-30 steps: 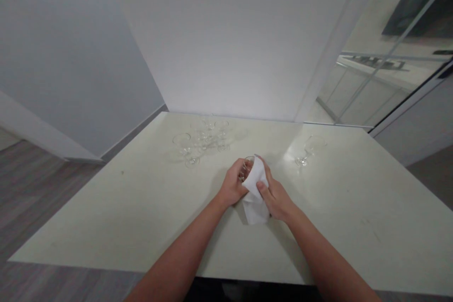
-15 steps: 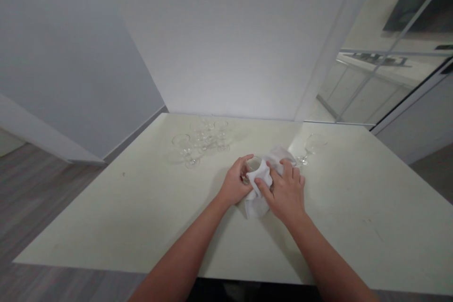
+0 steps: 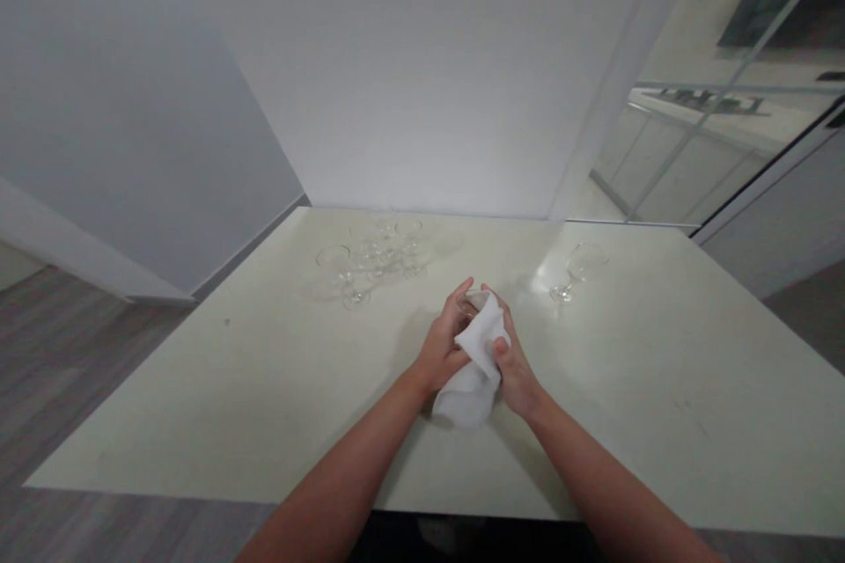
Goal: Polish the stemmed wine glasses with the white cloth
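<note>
We see the left hand [image 3: 441,350] with its grip curled round a glass [image 3: 465,306], its rim facing up, over the middle of the tabletop [image 3: 264,405]. Our right hand [image 3: 518,376] has its grip closed on a white cloth [image 3: 470,387], pressed against the glass and hanging below it. Beyond, we have a cluster of stemmed glasses [image 3: 387,252] to the left and a lone stemmed glass [image 3: 585,263] to the right.

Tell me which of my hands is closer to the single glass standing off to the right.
Right. Your right hand, on the cloth, is left of the single glass and nearer you, not touching it. Your left hand, on the held glass, is farther left.
</note>
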`<state>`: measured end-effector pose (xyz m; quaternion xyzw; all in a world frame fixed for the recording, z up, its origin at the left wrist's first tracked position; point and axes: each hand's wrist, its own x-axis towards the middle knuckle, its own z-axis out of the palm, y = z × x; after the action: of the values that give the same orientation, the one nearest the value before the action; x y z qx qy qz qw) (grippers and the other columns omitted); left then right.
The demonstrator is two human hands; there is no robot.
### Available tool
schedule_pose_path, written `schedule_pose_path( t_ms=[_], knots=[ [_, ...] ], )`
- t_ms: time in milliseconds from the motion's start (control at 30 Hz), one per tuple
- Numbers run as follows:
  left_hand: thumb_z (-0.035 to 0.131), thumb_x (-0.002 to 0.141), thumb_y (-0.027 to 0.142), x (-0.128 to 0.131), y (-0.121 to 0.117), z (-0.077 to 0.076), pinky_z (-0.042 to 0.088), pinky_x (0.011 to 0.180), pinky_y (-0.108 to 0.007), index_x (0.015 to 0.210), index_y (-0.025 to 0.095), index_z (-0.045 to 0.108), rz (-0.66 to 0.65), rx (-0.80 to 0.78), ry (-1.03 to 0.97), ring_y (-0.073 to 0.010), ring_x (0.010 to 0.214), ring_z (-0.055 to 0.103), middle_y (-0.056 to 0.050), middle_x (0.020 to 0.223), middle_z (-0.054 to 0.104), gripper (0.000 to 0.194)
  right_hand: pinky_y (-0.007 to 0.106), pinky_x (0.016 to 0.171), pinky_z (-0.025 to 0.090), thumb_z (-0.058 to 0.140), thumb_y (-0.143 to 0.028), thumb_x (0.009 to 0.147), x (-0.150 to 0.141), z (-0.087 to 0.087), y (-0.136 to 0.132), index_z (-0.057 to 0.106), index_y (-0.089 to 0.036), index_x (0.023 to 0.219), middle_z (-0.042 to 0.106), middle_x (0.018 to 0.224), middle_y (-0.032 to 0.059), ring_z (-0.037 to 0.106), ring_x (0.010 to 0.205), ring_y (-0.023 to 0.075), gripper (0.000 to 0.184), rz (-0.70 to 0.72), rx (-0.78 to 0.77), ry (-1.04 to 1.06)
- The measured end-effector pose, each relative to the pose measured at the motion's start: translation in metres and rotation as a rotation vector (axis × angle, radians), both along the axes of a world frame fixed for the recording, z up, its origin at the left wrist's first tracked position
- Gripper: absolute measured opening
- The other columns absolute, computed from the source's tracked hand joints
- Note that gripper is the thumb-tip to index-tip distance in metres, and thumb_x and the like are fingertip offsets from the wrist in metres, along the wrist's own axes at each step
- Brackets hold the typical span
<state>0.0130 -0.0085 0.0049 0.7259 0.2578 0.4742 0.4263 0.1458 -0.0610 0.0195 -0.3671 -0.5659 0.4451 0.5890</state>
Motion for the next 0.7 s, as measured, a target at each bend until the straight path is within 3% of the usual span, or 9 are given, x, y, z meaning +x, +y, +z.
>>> schedule_pose_path(
  t_ms=[100,267,367,467,567,700],
  knots=[
    [0.05,0.088,0.058,0.004,0.001,-0.008,0.046,0.09,-0.037,0.143,0.021,0.034,0.085,0.065,0.088,-0.0243,0.102,0.057,-0.012,0.121,0.056,0.068,0.041,0.106,0.043,0.056,-0.062,0.083,-0.01,-0.006,0.001,0.036,-0.028,0.141,0.053,0.137,0.0088,0.054,0.124,0.0241,0.07,0.006,-0.077,0.194],
    [0.047,0.093,0.05,0.005,0.007,-0.006,0.024,0.109,-0.045,0.131,0.03,0.056,0.324,0.313,0.417,-0.0306,0.129,0.036,-0.009,0.139,0.047,0.044,0.031,0.091,0.05,0.075,-0.04,0.074,-0.011,-0.007,0.008,0.052,-0.025,0.125,0.064,0.119,0.0049,0.063,0.101,0.0181,0.059,-0.221,-0.115,0.334],
    [0.027,0.099,0.049,0.001,0.004,0.002,0.023,0.11,-0.045,0.136,0.031,0.051,0.282,0.356,0.359,-0.0279,0.13,0.037,-0.007,0.143,0.043,0.047,0.026,0.076,0.052,0.077,-0.035,0.072,-0.005,-0.006,0.01,0.057,-0.024,0.117,0.068,0.101,0.0015,0.063,0.082,0.0141,0.05,-0.236,-0.157,0.378],
    [0.018,0.101,0.048,-0.002,-0.002,0.008,0.036,0.102,-0.041,0.142,0.024,0.041,0.227,0.255,0.154,-0.0231,0.114,0.051,-0.011,0.131,0.051,0.053,0.025,0.07,0.051,0.077,-0.037,0.071,-0.002,-0.006,0.012,0.058,-0.022,0.112,0.068,0.092,0.0004,0.062,0.075,0.0135,0.047,-0.22,-0.19,0.391],
    [0.029,0.099,0.049,-0.001,-0.005,0.011,0.043,0.092,-0.036,0.132,0.02,0.049,0.18,0.204,0.042,-0.0214,0.105,0.055,-0.012,0.121,0.057,0.048,0.026,0.069,0.051,0.073,-0.044,0.075,-0.002,-0.008,0.014,0.061,-0.02,0.105,0.068,0.088,0.0005,0.062,0.073,0.014,0.04,-0.242,-0.218,0.363],
    [0.048,0.096,0.039,0.003,-0.005,0.011,0.045,0.091,-0.034,0.118,0.021,0.06,0.127,0.223,0.094,-0.0225,0.113,0.053,-0.011,0.12,0.059,0.031,0.028,0.069,0.053,0.056,-0.06,0.083,-0.002,-0.012,0.016,0.066,-0.017,0.094,0.07,0.081,0.0023,0.065,0.075,0.0166,0.046,-0.323,-0.345,0.356]
  ],
)
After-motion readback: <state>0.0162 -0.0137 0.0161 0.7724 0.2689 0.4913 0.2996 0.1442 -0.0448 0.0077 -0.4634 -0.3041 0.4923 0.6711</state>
